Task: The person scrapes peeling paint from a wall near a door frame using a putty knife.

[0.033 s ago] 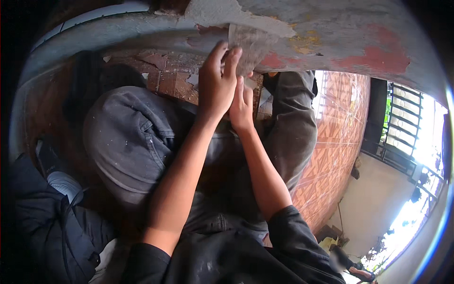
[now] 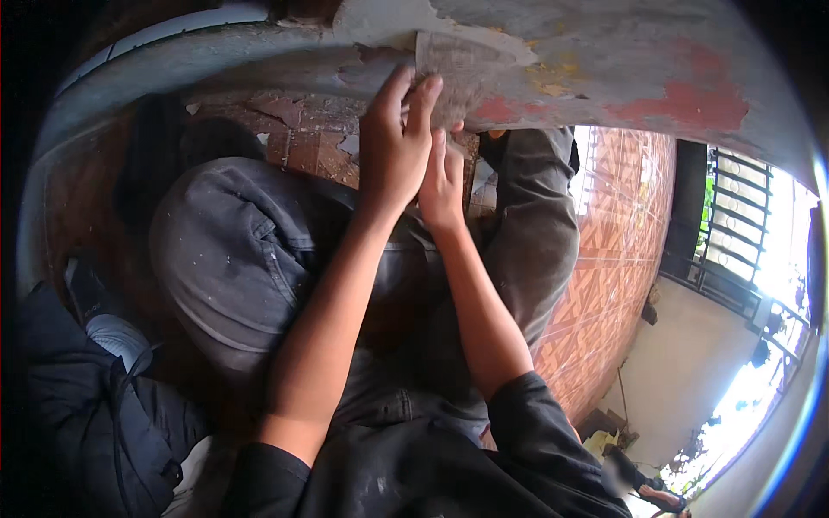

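A broad, flat scraper (image 2: pixel 456 76) with a dull grey blade lies against a curved grey surface (image 2: pixel 604 52). Its far edge meets a pale layer of peeling paint (image 2: pixel 389 19); red patches (image 2: pixel 712 91) show farther right. My left hand (image 2: pixel 390 155) is closed at the scraper's near end, with thumb and fingers bent. Close against it on the right, my right hand (image 2: pixel 443 181) is closed around the same end from below. The handle is hidden by my fingers.
My bent knees (image 2: pixel 233 250) are beneath the surface. Paint flakes (image 2: pixel 281 110) litter the reddish floor tiles. Patterned tiles (image 2: pixel 604 268) stretch to the right, towards a dark barred gate (image 2: pixel 738 216). Dark cloth (image 2: pixel 78 388) lies at left; part of another person (image 2: pixel 639 479) shows at lower right.
Both hands have shifted slightly farther away along the surface, and the scraper's edge has advanced with them under the pale layer. The grip looks the same.
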`<state>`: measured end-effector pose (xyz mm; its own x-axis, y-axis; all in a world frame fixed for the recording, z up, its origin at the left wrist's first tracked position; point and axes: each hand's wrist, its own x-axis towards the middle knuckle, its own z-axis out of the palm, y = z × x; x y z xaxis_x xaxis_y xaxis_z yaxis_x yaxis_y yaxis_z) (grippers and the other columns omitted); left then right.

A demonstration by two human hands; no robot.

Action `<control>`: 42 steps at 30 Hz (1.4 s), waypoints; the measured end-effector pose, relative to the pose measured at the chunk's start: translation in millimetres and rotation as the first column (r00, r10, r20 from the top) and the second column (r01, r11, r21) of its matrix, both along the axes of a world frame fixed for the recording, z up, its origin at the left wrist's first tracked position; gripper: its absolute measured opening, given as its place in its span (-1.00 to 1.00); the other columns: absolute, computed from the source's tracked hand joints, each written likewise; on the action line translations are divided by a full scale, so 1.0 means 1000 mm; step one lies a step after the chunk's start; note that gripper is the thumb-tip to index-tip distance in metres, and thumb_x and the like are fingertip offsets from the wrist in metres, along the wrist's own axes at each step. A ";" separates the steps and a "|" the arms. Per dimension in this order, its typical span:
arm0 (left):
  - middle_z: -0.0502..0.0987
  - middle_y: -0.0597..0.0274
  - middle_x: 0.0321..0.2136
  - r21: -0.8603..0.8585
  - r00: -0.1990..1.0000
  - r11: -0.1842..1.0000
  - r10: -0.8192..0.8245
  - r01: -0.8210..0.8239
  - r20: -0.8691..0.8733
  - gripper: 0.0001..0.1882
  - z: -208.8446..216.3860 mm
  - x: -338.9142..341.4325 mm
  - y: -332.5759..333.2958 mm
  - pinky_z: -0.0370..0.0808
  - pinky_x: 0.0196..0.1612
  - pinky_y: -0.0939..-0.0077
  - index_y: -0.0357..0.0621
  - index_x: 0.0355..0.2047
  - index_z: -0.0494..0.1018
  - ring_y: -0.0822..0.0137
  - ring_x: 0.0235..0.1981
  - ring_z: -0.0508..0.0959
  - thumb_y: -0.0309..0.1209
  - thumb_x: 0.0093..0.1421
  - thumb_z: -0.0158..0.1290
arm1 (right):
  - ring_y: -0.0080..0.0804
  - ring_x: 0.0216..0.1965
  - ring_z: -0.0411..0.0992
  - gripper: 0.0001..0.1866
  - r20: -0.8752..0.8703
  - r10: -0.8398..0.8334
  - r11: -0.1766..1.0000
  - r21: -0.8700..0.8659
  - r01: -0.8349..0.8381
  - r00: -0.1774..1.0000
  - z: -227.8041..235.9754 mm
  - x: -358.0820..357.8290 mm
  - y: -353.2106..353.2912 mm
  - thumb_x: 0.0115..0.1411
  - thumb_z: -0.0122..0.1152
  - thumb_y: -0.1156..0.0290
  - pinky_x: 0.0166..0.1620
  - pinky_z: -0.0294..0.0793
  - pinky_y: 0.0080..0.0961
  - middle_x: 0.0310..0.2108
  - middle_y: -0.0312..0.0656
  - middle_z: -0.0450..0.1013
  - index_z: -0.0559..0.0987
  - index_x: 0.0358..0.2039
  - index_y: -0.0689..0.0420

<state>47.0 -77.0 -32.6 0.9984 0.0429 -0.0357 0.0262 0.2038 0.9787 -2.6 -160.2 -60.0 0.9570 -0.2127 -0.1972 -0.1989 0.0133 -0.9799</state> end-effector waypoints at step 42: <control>0.51 0.21 -0.47 -0.388 0.966 0.913 -0.200 0.124 -0.162 -0.72 -0.025 -0.013 -0.015 0.40 -0.40 0.55 -0.31 -0.29 0.37 0.50 -0.45 0.47 -0.27 0.33 -0.01 | -0.69 -0.75 0.06 -0.53 -0.139 0.055 0.996 0.081 -0.044 0.989 -0.002 -0.033 -0.023 0.42 -0.24 0.07 -0.70 0.02 -0.64 -0.74 -0.41 0.12 0.21 -0.59 0.07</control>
<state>34.4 -91.8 -57.5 0.9621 -0.1731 -0.2105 0.2711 0.5286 0.8044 -35.2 -183.4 -61.5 0.9273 -0.1444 -0.3453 -0.3377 0.0750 -0.9383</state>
